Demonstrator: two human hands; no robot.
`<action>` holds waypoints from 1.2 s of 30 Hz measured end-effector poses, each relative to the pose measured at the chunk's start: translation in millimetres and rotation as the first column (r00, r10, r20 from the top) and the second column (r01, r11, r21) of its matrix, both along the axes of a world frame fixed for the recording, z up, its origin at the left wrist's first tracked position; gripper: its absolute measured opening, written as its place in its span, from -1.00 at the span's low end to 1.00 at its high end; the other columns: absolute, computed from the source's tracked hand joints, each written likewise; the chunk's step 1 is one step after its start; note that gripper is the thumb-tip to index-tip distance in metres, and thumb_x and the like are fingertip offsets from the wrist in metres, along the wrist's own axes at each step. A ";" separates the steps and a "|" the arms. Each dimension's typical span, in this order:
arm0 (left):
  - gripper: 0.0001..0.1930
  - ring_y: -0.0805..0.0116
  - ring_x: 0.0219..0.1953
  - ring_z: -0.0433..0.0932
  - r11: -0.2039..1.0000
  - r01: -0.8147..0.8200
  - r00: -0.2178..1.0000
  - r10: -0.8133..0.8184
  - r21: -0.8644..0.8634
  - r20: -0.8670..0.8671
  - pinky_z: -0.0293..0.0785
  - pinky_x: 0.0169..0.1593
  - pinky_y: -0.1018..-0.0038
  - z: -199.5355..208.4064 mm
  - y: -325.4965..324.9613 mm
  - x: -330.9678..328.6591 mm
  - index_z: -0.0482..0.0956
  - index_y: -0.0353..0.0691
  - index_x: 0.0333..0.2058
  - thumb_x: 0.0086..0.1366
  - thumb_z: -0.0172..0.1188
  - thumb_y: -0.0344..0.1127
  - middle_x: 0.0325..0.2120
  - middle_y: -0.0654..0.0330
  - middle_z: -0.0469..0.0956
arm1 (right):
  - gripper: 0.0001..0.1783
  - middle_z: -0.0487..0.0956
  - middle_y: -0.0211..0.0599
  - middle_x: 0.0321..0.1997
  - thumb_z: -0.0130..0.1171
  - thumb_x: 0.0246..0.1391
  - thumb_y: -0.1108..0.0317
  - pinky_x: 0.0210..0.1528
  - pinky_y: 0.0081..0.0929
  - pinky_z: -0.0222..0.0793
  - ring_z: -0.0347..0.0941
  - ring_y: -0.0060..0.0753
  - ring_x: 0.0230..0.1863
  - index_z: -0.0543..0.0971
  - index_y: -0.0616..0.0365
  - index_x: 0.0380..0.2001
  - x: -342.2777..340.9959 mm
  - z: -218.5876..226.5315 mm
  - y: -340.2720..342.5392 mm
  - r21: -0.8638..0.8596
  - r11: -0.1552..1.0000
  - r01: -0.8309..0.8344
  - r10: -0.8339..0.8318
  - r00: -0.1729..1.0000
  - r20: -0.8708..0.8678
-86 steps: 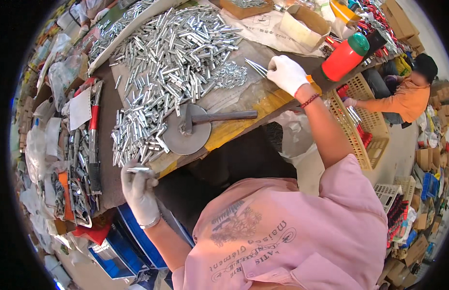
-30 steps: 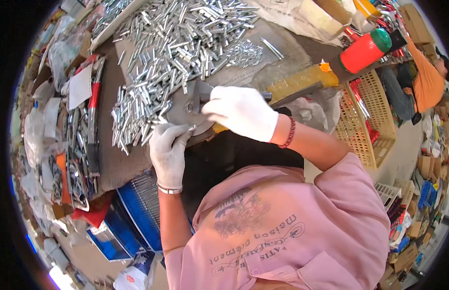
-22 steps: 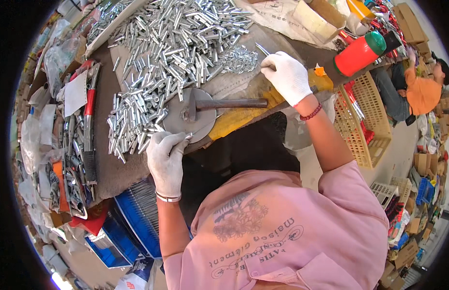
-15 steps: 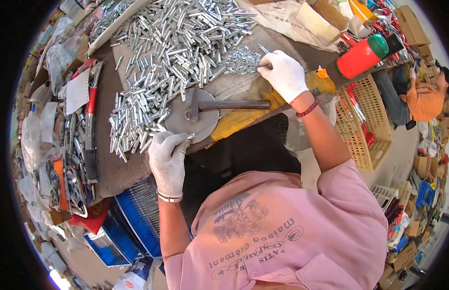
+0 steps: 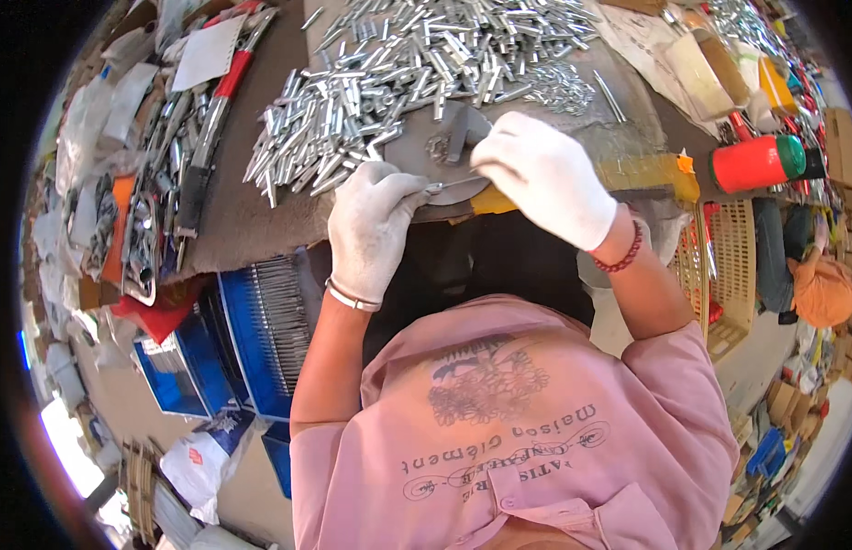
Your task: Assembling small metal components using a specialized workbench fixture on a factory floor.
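My left hand (image 5: pixel 373 225), in a white glove, is closed at the table's near edge, pinching a thin metal rod (image 5: pixel 434 188) whose bright end shows at the fingertips. My right hand (image 5: pixel 543 174), gloved too, is beside it with thumb and fingers pressed together; what they hold, if anything, is hidden. Behind the hands a hammer (image 5: pixel 459 133) lies on a round grey metal plate (image 5: pixel 412 142), its handle covered by my right hand. Beyond spreads a heap of short silver metal tubes (image 5: pixel 325 137). Small metal pins (image 5: pixel 559 87) form a smaller pile at its right.
Yellow tape (image 5: pixel 632 174) covers part of the table edge. A red bottle with a green cap (image 5: pixel 756 163) lies at the right, above a cream plastic basket (image 5: pixel 733 275). Tools with red grips (image 5: pixel 232 75) crowd the left. Blue bins (image 5: pixel 238 312) stand below. Another person (image 5: pixel 822 289) is at far right.
My right hand has come away from the small pin pile, over to my left hand, and now covers the hammer handle. The view has shifted, with the table higher in the picture.
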State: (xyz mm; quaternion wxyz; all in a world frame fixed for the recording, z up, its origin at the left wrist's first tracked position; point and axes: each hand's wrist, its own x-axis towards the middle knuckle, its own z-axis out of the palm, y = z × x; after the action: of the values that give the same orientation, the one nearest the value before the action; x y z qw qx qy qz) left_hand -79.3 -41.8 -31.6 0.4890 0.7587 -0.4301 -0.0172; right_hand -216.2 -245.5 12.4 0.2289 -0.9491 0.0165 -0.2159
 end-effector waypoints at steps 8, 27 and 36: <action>-0.81 0.09 -0.29 0.61 0.999 -0.035 0.989 0.035 -0.006 0.142 0.52 -0.21 0.26 14.2 3.0 -4.1 0.72 -0.10 -0.36 0.02 0.45 -0.48 -0.41 0.19 0.57 | -0.94 0.51 -0.32 -0.26 0.24 0.13 0.42 -0.12 -0.28 0.51 0.54 -0.16 -0.17 0.63 0.03 -0.31 25.3 -6.7 23.5 -0.115 0.984 -0.137 0.134 0.990 -0.038; -0.86 0.11 -0.28 0.60 1.000 -0.013 0.992 0.011 0.013 0.124 0.52 -0.21 0.25 8.2 0.1 -0.1 0.73 -0.09 -0.37 0.06 0.46 -0.41 -0.40 0.20 0.57 | -0.62 0.58 -0.27 -0.22 0.34 0.10 0.33 -0.08 -0.20 0.55 0.57 -0.09 -0.12 0.62 -0.03 0.02 -8.2 4.2 -8.8 -0.335 0.931 0.146 -0.224 0.953 -0.206; -0.87 0.09 -0.29 0.61 0.999 0.033 0.999 -0.033 0.022 -0.008 0.52 -0.22 0.28 2.9 3.3 4.0 0.73 -0.13 -0.35 0.10 0.47 -0.42 -0.41 0.15 0.57 | -0.49 0.65 -0.18 -0.09 0.37 0.10 0.49 -0.16 -0.28 0.57 0.64 -0.04 -0.19 0.64 -0.04 0.16 -41.5 18.8 19.8 -0.030 0.985 0.167 -0.169 0.984 -0.061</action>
State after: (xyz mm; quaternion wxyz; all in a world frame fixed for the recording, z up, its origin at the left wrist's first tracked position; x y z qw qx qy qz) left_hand -75.3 -38.6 -28.7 0.4819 0.7568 -0.4404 -0.0329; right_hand -257.7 -225.7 31.1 0.1976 -0.9534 0.1011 -0.2043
